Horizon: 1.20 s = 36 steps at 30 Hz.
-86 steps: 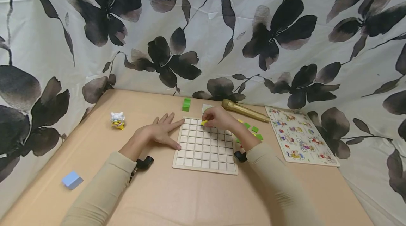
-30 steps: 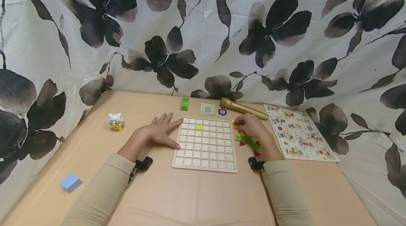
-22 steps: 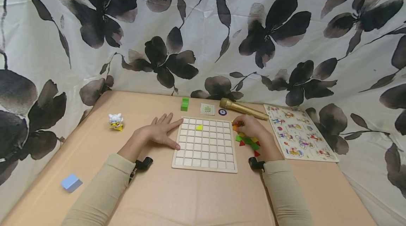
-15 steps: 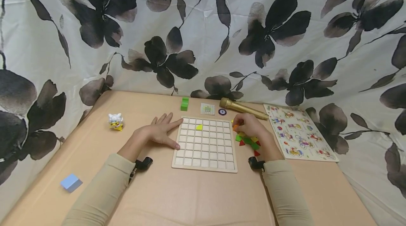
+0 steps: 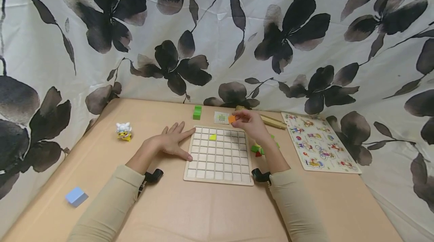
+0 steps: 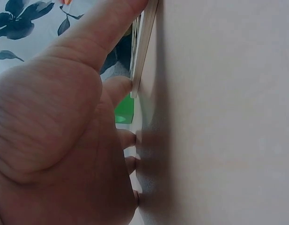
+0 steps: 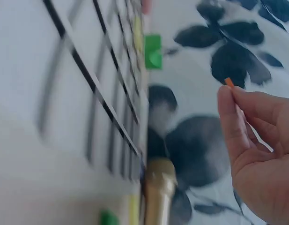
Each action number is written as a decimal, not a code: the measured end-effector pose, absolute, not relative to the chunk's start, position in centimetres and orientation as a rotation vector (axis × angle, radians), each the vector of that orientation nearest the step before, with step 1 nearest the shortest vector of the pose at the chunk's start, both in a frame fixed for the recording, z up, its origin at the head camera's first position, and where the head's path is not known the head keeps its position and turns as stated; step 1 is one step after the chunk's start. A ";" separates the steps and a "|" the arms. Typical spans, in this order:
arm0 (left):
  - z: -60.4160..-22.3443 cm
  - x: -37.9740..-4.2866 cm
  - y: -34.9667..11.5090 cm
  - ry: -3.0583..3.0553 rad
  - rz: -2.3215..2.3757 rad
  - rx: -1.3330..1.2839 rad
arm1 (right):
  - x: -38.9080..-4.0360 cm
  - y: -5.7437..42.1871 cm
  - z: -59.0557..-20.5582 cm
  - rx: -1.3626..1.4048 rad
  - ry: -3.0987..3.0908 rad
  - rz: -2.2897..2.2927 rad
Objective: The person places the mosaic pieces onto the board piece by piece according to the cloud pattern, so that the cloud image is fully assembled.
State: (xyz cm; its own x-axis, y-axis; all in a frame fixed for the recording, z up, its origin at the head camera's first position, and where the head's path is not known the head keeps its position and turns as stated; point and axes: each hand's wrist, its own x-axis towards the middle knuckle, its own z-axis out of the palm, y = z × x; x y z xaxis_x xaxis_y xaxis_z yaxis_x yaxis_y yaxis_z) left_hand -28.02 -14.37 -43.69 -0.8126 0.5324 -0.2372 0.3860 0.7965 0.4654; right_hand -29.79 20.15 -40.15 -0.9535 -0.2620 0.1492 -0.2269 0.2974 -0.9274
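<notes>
A pale wooden grid board [image 5: 217, 166] lies mid-table, with one yellow tile [image 5: 213, 137] in a cell of its second row from the back. Spread along the board's left edge, my left hand [image 5: 169, 143] rests with straight fingers, thumb and index touching the frame. My right hand [image 5: 252, 124] is raised over the board's back right corner and pinches an orange tile [image 5: 232, 119] between thumb and fingertips. The right wrist view shows just a thin edge of that orange tile [image 7: 229, 82]. Right of the board are loose green tiles [image 5: 255, 148] and a red triangle [image 5: 258, 154], partly hidden by my right forearm.
Behind the board stand a green block [image 5: 197, 112] and a small pattern card [image 5: 221, 117]. A gold microphone [image 5: 272, 121] lies at the back, beside a picture puzzle board [image 5: 322, 144]. Leftward are a toy figure [image 5: 124, 131] and a blue block [image 5: 76, 196].
The right hand set the yellow tile on the board, went to the pile at the right, picked up the orange tile and lifted it back leftward. The left hand has stayed put.
</notes>
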 end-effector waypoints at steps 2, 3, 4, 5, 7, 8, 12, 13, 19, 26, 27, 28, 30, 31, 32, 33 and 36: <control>-44.0 -28.1 -14.4 2.630 0.579 0.711 | -29.8 19.0 -40.6 -0.478 2.458 -1.794; -43.8 -28.1 -14.4 2.625 0.581 0.702 | -29.9 18.5 -40.9 -0.485 2.455 -1.778; -43.9 -28.1 -14.4 2.624 0.586 0.707 | -30.0 18.1 -41.3 -0.502 2.465 -1.749; -43.9 -28.1 -14.4 2.623 0.589 0.706 | -30.2 17.7 -41.7 -0.526 2.475 -1.719; -44.0 -28.1 -14.4 2.623 0.590 0.702 | -30.4 17.3 -42.6 -0.565 2.505 -1.641; -44.2 -28.2 -14.4 2.626 0.593 0.702 | -30.5 17.2 -43.0 -0.580 2.530 -1.591; -44.3 -28.2 -14.4 2.631 0.580 0.669 | -30.7 17.2 -44.4 -0.606 2.594 -1.430; -44.3 -28.2 -14.4 2.634 0.574 0.663 | -30.8 17.3 -44.6 -0.606 2.602 -1.408; -44.0 -28.1 -14.2 2.640 0.525 0.665 | -30.7 17.3 -45.1 -0.656 2.680 -1.278; -43.9 -27.9 -14.3 2.650 0.519 0.682 | -30.5 17.1 -45.0 -0.699 2.764 -1.139; -43.9 -28.0 -14.3 2.649 0.523 0.680 | -30.5 17.0 -44.9 -0.690 2.767 -1.131; -43.8 -28.0 -14.3 2.649 0.523 0.679 | -30.5 17.0 -44.9 -0.684 2.767 -1.127; -43.7 -27.9 -14.3 2.648 0.523 0.674 | -30.4 17.0 -44.8 -0.670 2.757 -1.130; -43.8 -27.9 -14.3 2.646 0.524 0.672 | -30.4 17.0 -44.7 -0.667 2.752 -1.132; -43.9 -28.0 -14.3 2.646 0.529 0.671 | -30.3 17.0 -44.6 -0.666 2.745 -1.136; -43.9 -28.0 -14.3 2.645 0.531 0.661 | -30.3 17.1 -44.5 -0.669 2.740 -1.140; -44.0 -28.0 -14.3 2.639 0.548 0.666 | -30.0 17.5 -43.7 -0.692 2.713 -1.170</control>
State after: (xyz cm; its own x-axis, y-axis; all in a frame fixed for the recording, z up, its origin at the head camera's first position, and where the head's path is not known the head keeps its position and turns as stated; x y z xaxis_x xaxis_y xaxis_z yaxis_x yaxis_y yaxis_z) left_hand -28.04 -14.35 -43.98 -0.8225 0.5119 -0.2481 0.3707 0.8132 0.4487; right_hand -30.04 17.47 -43.67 -0.8904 -0.4482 0.0795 -0.3655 0.5997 -0.7119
